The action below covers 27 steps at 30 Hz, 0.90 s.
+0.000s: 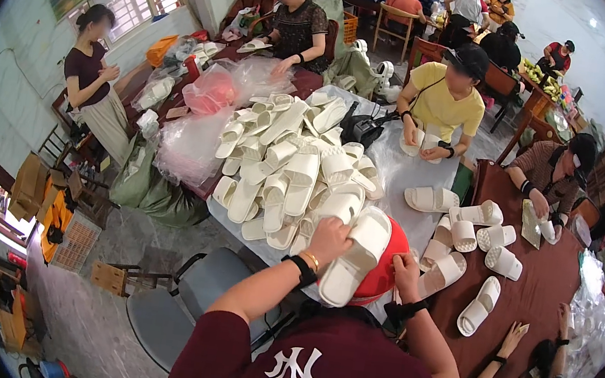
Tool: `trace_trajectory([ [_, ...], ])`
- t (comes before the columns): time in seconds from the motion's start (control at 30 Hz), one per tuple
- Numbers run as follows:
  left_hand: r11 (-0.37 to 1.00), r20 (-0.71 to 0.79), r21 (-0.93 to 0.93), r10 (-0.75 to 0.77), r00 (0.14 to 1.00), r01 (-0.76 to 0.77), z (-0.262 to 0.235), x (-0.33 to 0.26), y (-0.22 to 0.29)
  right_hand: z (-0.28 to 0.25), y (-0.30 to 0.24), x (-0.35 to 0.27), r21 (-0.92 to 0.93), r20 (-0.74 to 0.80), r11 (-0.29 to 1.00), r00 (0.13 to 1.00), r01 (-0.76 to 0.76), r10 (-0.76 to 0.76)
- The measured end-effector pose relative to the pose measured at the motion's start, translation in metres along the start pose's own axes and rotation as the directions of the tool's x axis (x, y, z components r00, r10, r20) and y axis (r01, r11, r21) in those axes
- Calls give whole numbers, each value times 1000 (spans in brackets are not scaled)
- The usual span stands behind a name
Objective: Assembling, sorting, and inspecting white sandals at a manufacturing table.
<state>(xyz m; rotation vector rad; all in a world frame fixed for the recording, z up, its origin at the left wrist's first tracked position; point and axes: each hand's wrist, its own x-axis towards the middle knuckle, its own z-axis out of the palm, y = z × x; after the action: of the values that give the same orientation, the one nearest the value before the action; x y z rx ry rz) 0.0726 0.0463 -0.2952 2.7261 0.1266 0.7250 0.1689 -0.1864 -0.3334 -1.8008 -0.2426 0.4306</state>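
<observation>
My left hand, with a bracelet and a black band at the wrist, is closed on a cream slide slipper, held sole-down and tilted. Another slipper lies just beyond its fingers; whether the hand also touches that one I cannot tell. My right hand has its fingers curled at the edge of a round red plastic object, partly hidden behind the slipper. What those fingers grip, if anything, is hidden. A big heap of cream slippers covers the table ahead of my left hand.
Several loose slippers lie to the right, some on a brown-covered table. Across from me a person in yellow handles slippers. Clear plastic bags lie left of the heap. A grey chair stands at my left.
</observation>
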Motion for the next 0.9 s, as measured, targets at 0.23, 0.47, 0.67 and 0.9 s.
trace_trajectory([
  [0.23,977,-35,123,-170,985,173,-62,129,-70,2,-1,1,-13,-2,1000,1000,23,-23],
  [0.47,971,-181,-42,-241,954,237,-74,158,-79,-1,8,-4,2,19,997,997,76,-76],
  [0.67,650,295,-759,405,866,-46,-118,144,82,-23,11,-5,208,87,976,995,-72,55],
  [0.9,-209,-352,-922,801,484,-325,-189,89,289,-39,18,5,63,112,997,993,-52,45],
])
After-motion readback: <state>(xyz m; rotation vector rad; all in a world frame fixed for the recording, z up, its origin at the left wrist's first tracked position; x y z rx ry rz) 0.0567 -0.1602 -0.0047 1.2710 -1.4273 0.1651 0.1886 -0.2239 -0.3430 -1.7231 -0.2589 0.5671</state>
